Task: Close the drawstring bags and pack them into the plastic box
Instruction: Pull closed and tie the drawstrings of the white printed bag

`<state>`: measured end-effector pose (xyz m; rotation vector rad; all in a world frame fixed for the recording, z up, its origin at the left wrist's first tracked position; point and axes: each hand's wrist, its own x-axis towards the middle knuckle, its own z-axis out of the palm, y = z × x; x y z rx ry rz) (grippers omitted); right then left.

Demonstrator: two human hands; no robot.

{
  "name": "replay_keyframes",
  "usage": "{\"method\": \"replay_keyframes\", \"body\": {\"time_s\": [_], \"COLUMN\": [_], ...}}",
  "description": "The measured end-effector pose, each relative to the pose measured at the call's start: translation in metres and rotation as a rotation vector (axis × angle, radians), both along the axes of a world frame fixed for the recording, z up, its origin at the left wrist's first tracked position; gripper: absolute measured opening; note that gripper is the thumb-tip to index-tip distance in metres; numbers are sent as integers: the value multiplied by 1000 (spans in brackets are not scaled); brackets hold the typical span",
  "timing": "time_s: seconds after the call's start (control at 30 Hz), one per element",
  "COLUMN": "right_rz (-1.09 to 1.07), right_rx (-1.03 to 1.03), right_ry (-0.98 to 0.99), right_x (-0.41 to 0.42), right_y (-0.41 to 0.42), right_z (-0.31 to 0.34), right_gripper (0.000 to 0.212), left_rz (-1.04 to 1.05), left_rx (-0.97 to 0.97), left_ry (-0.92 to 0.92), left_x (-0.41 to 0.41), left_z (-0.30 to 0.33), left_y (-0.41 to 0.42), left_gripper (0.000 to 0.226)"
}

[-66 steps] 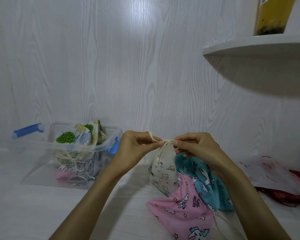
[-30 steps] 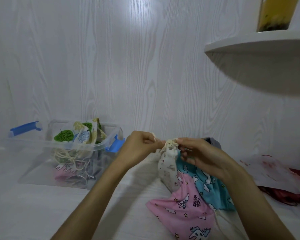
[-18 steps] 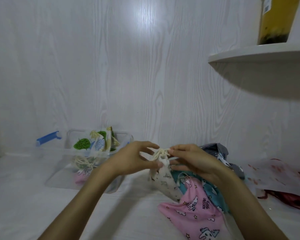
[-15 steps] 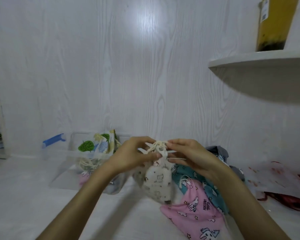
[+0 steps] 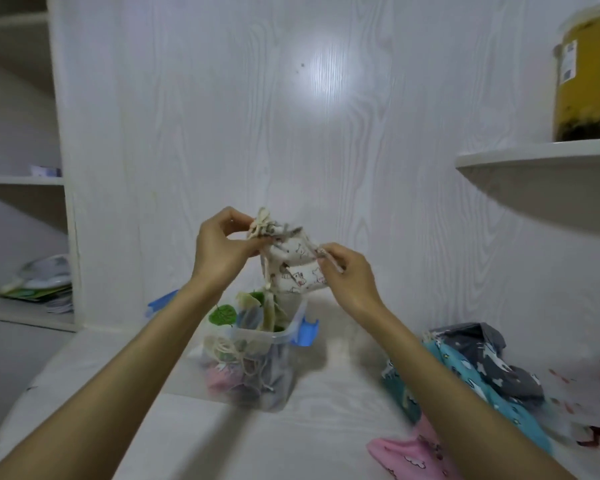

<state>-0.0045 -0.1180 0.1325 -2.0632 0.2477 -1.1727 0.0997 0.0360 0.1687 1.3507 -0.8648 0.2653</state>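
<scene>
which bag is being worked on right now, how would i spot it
Start at the clear plastic box with blue clips in the middle of the white table, then look straight above it. The cream bag hangs there in the air, pinched at its cord end by the left hand and gripped at its other end by the right hand. It is the only bag off the table, pale with small animal prints.

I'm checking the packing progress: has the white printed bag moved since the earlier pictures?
Yes. The white printed bag, earlier beside the pink bag on the table, is now lifted above the plastic box, held by the left hand and right hand.
</scene>
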Motion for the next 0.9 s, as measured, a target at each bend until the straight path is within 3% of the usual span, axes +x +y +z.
{"method": "replay_keyframes", "body": {"time_s": [0.07,0.1,0.17,0.23,0.3,0.4,0.5,0.53,0.6,0.67,0.77,0.83,0.9], "right_rz": [30,67,110,153,121,-102,-165,-182,-167,-37,64,86,124], "right_rx": [-62,-92,-219,-220,-157,-195,-170,-215,-353,-413,-382,-405,-372], "right_ry": [111,233,489,507,318,189,230,260,427,712,1139,1294,1303], "right_x": [25,33,39,34,24,27,44,50,65,79,93,99,100], "right_y": [-2,-3,-5,-5,-5,-9,-7,-6,-6,-6,1,3,4], "right_z": [-16,-27,-49,-64,-68,-63,-50,-46,-41,-39,-33,-26,-21], "right_gripper": [22,26,34,35,35,19,12,12,15,22,37,41,42], "left_rz": [152,212,235,193,215,96,39,44,51,30,-17,-45,-21], "left_rx": [75,204,657,1014,994,967,1214,1260,1350,1438,1480,1527,1578], "left_ry": [-47,-57,-47,-61,-202,-428,-392,-374,-273,-107,-18,24,9], "left_x": [21,33,54,66,69,65,67,72,84,101,160,194,150], "left_z": [-16,-26,-44,-57,-59,-55,-58,-61,-66,-74,-99,-115,-88], "left_y": [0,0,4,13,18,15,4,0,-1,-1,-14,-30,-20], "left_gripper": [24,24,31,48,59,40,15,17,25,31,74,81,73]}}
